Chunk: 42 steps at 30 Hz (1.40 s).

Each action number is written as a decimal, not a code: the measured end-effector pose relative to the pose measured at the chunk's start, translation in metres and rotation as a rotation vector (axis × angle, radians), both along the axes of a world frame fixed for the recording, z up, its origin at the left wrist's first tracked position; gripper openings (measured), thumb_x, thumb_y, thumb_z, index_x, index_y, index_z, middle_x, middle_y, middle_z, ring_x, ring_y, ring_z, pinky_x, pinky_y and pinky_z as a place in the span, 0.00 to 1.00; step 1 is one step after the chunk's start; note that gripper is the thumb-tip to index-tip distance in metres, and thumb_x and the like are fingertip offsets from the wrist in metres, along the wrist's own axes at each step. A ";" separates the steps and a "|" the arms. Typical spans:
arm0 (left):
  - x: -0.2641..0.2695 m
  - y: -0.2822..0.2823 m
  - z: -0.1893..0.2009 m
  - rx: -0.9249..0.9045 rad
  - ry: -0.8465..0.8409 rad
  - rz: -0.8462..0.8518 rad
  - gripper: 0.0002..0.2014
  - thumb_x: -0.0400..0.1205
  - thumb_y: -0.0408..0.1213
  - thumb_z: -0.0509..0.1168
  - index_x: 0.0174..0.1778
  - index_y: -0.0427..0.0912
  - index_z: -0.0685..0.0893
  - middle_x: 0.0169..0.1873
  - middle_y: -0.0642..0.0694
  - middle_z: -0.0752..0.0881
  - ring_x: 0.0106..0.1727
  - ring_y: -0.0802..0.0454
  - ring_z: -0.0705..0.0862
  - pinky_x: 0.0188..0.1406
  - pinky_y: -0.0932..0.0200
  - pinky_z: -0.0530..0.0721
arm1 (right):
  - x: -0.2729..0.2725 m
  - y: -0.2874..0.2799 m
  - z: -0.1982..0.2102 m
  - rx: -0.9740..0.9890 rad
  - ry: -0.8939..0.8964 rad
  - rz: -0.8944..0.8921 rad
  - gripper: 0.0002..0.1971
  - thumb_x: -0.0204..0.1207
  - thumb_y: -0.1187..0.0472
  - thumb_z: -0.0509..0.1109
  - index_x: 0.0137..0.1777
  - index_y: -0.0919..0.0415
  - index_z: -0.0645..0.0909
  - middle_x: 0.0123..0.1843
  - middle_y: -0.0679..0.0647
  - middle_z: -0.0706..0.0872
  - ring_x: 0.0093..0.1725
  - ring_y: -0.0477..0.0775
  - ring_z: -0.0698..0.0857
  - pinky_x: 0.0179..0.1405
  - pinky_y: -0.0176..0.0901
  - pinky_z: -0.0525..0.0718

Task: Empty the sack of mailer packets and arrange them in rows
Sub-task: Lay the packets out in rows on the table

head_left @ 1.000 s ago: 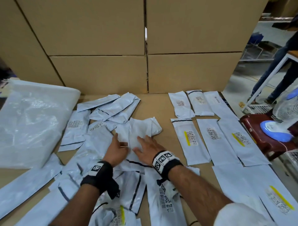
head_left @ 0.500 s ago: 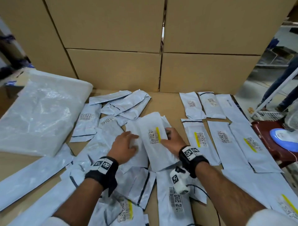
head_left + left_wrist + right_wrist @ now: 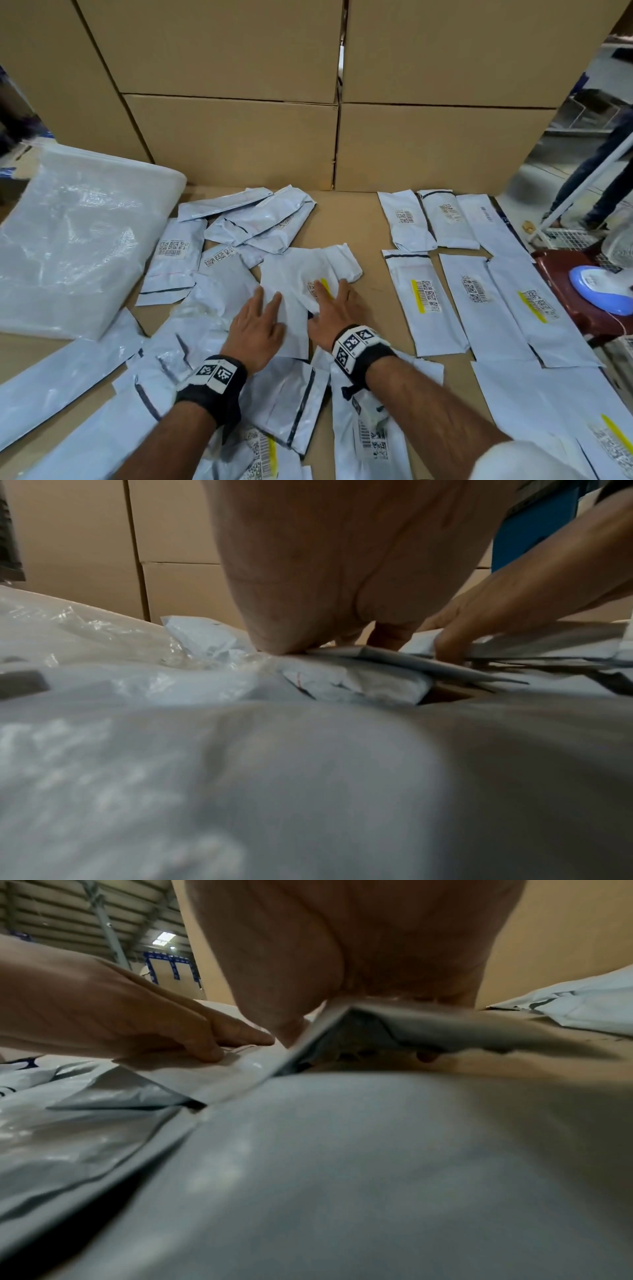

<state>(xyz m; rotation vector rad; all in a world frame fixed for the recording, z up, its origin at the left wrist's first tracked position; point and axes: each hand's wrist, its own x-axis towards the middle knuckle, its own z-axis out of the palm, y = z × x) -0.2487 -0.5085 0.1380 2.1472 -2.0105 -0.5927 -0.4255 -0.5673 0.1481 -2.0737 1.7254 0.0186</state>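
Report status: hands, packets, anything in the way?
Left hand flat on centre packet; right hand lifting its edge. Rows forming right. Loose pile crowds left.

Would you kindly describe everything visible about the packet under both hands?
The packet is a white, crinkled plastic mailer lying flat on the cardboard surface, atop the loose pile. Its far end is folded over. A barcode label with a yellow stripe shows, partly hidden by the right hand. That hand rests on its right side; the left hand presses its near left part. The right wrist view shows one edge lifted.
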 end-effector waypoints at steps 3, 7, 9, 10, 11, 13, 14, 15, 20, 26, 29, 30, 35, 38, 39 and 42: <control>0.002 0.000 -0.008 -0.025 -0.021 -0.012 0.40 0.77 0.61 0.38 0.87 0.51 0.54 0.86 0.35 0.49 0.86 0.39 0.55 0.82 0.46 0.60 | -0.007 -0.008 0.000 -0.150 -0.035 0.016 0.35 0.78 0.49 0.64 0.85 0.42 0.59 0.85 0.64 0.52 0.80 0.70 0.60 0.75 0.60 0.69; 0.002 0.002 -0.016 -0.066 -0.014 -0.013 0.37 0.80 0.57 0.41 0.87 0.49 0.58 0.86 0.34 0.52 0.85 0.38 0.58 0.81 0.45 0.61 | -0.020 -0.041 0.013 -0.342 -0.060 -0.069 0.32 0.74 0.44 0.59 0.81 0.41 0.67 0.81 0.63 0.61 0.74 0.69 0.66 0.69 0.60 0.74; 0.000 0.005 -0.016 -0.085 0.000 -0.021 0.36 0.81 0.57 0.41 0.87 0.52 0.56 0.86 0.37 0.50 0.86 0.40 0.55 0.82 0.46 0.59 | -0.023 -0.071 0.019 -0.410 -0.102 -0.178 0.35 0.71 0.42 0.54 0.80 0.44 0.71 0.79 0.67 0.65 0.73 0.71 0.68 0.71 0.61 0.72; 0.000 0.006 -0.016 -0.089 0.005 -0.025 0.36 0.81 0.57 0.40 0.87 0.53 0.54 0.87 0.38 0.49 0.86 0.41 0.54 0.82 0.47 0.57 | -0.024 -0.088 0.021 -0.414 -0.111 -0.228 0.35 0.71 0.42 0.54 0.81 0.46 0.71 0.78 0.69 0.65 0.74 0.72 0.67 0.73 0.61 0.70; -0.001 0.007 -0.015 -0.094 0.011 -0.029 0.35 0.81 0.58 0.39 0.87 0.54 0.52 0.87 0.40 0.47 0.87 0.42 0.53 0.82 0.48 0.56 | -0.025 -0.108 0.024 -0.397 -0.110 -0.273 0.34 0.74 0.44 0.57 0.82 0.46 0.69 0.78 0.69 0.64 0.75 0.72 0.66 0.75 0.62 0.69; 0.000 0.008 -0.017 -0.099 0.020 -0.032 0.35 0.81 0.59 0.38 0.87 0.57 0.50 0.87 0.43 0.44 0.87 0.44 0.51 0.82 0.50 0.55 | -0.028 -0.145 0.028 -0.354 -0.105 -0.345 0.31 0.78 0.47 0.62 0.83 0.46 0.67 0.79 0.68 0.62 0.77 0.71 0.63 0.77 0.64 0.68; 0.000 0.008 -0.018 -0.101 0.009 -0.035 0.35 0.81 0.59 0.39 0.87 0.57 0.51 0.87 0.43 0.44 0.87 0.45 0.52 0.82 0.50 0.56 | -0.028 -0.162 0.029 -0.348 -0.102 -0.369 0.31 0.78 0.48 0.63 0.83 0.46 0.67 0.79 0.67 0.62 0.76 0.71 0.64 0.76 0.63 0.69; 0.000 0.008 -0.019 -0.105 -0.017 -0.043 0.35 0.81 0.57 0.42 0.87 0.55 0.55 0.87 0.41 0.48 0.86 0.43 0.57 0.80 0.49 0.60 | -0.028 -0.178 0.028 -0.352 -0.089 -0.386 0.30 0.79 0.48 0.64 0.82 0.48 0.68 0.78 0.66 0.62 0.75 0.70 0.65 0.74 0.62 0.70; 0.003 -0.001 -0.020 -0.100 -0.052 -0.044 0.32 0.74 0.48 0.57 0.74 0.41 0.80 0.75 0.30 0.76 0.67 0.34 0.84 0.61 0.53 0.73 | -0.025 -0.236 0.003 -0.338 0.041 -0.398 0.29 0.79 0.47 0.63 0.79 0.52 0.69 0.75 0.64 0.66 0.71 0.67 0.69 0.67 0.58 0.72; 0.000 -0.004 -0.021 -0.073 -0.094 -0.038 0.33 0.70 0.49 0.58 0.70 0.40 0.84 0.72 0.30 0.79 0.62 0.35 0.87 0.56 0.56 0.71 | -0.029 -0.258 -0.031 -0.247 0.159 -0.378 0.32 0.80 0.44 0.58 0.82 0.55 0.65 0.77 0.66 0.66 0.76 0.67 0.66 0.72 0.60 0.66; -0.002 -0.005 -0.020 -0.109 -0.108 -0.036 0.33 0.71 0.49 0.57 0.70 0.41 0.84 0.71 0.30 0.80 0.61 0.35 0.88 0.57 0.56 0.74 | -0.033 -0.259 -0.022 -0.237 0.176 -0.333 0.35 0.80 0.41 0.57 0.84 0.56 0.62 0.79 0.68 0.65 0.78 0.68 0.64 0.75 0.60 0.64; -0.001 -0.004 -0.021 -0.116 -0.110 -0.040 0.33 0.72 0.50 0.57 0.72 0.41 0.82 0.72 0.31 0.78 0.63 0.35 0.87 0.58 0.54 0.78 | -0.035 -0.257 -0.016 -0.238 0.184 -0.312 0.37 0.80 0.39 0.57 0.85 0.56 0.61 0.80 0.67 0.64 0.79 0.68 0.63 0.76 0.61 0.64; -0.006 0.006 -0.013 -0.079 -0.020 -0.018 0.37 0.79 0.66 0.42 0.87 0.59 0.52 0.86 0.46 0.44 0.86 0.46 0.56 0.80 0.51 0.60 | -0.033 -0.216 0.017 -0.315 0.069 -0.066 0.33 0.77 0.41 0.62 0.81 0.48 0.65 0.78 0.62 0.67 0.77 0.67 0.65 0.73 0.61 0.66; -0.016 0.006 -0.003 -0.050 -0.054 0.057 0.47 0.74 0.80 0.42 0.87 0.59 0.43 0.87 0.46 0.38 0.87 0.48 0.46 0.84 0.51 0.50 | -0.028 -0.184 0.014 -0.096 0.067 0.306 0.38 0.74 0.40 0.69 0.83 0.45 0.63 0.85 0.61 0.62 0.84 0.68 0.59 0.81 0.61 0.63; -0.021 0.006 0.000 -0.043 -0.087 0.071 0.51 0.72 0.82 0.42 0.87 0.56 0.43 0.87 0.44 0.38 0.87 0.46 0.46 0.84 0.50 0.50 | -0.026 -0.175 0.013 -0.014 0.087 0.403 0.43 0.71 0.39 0.72 0.86 0.45 0.61 0.87 0.61 0.59 0.86 0.66 0.58 0.83 0.60 0.61; -0.029 0.006 0.003 -0.019 -0.155 0.125 0.57 0.69 0.82 0.49 0.87 0.48 0.44 0.86 0.37 0.40 0.87 0.40 0.48 0.85 0.45 0.54 | -0.020 -0.150 0.014 0.026 0.161 0.530 0.49 0.61 0.38 0.76 0.84 0.49 0.65 0.75 0.62 0.76 0.75 0.66 0.74 0.75 0.57 0.72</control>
